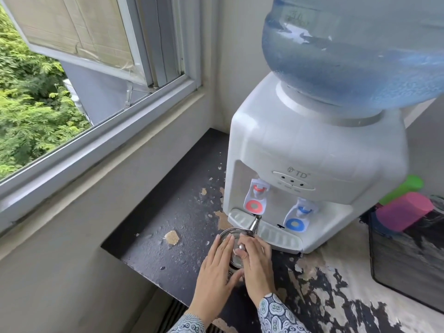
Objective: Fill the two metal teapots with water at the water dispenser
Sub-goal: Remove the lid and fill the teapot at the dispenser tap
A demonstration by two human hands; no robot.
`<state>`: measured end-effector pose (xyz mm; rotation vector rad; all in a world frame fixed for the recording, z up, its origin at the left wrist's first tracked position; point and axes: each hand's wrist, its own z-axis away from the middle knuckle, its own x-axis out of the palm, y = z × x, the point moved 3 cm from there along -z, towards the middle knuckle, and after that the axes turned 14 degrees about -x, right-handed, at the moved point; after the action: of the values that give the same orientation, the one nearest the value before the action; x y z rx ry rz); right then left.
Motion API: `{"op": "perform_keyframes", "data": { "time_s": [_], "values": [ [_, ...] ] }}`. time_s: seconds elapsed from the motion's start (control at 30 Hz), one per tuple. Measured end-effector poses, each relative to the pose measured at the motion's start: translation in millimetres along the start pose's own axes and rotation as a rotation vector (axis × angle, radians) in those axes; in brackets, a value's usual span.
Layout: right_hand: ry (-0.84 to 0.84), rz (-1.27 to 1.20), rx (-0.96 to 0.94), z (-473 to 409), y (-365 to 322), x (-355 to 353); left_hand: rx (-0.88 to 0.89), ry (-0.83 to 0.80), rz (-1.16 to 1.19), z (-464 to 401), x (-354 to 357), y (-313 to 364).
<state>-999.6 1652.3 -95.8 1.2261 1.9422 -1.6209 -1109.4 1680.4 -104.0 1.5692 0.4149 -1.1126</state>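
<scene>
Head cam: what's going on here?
A person has both hands on a metal teapot standing on the worn dark counter in front of the white water dispenser. The left hand steadies its side; the right hand covers the lid, fingers around the knob. The spout points toward the red tap, but the pot isn't under either tap. No second teapot is in view.

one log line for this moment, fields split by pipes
teapot: on counter before dispenser, spout toward red tap | left hand: on teapot | right hand: on lid knob | under tap: not yet
</scene>
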Motion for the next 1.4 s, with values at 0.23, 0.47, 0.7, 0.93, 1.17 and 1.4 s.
{"op": "perform_keyframes", "data": {
  "time_s": [0.23, 0.47, 0.7, 0.93, 1.17, 1.4],
  "values": [
    [-0.032, 0.009, 0.021, -4, -7, -5, 0.018, -0.061, 0.085, -3, -4, 3],
    [0.058, -0.242, 0.169, -5, -13, -19, 0.022, -0.103, 0.164, 4, -10, 8],
    [0.077, -0.538, 0.182, 5, 6, -34, 0.009, -0.104, 0.124, 4, -10, 5],
    [0.281, -0.279, 0.373, 69, 68, -41, 0.017, -0.127, 0.085, 1, -4, 0],
    [0.074, 0.233, 0.256, 77, 76, -32, -0.036, -0.077, 0.111, 3, 6, -4],
    [0.155, -0.141, 0.224, 48, 28, -32, -0.228, -0.119, 0.226, 19, 14, 33]
  ]
}}
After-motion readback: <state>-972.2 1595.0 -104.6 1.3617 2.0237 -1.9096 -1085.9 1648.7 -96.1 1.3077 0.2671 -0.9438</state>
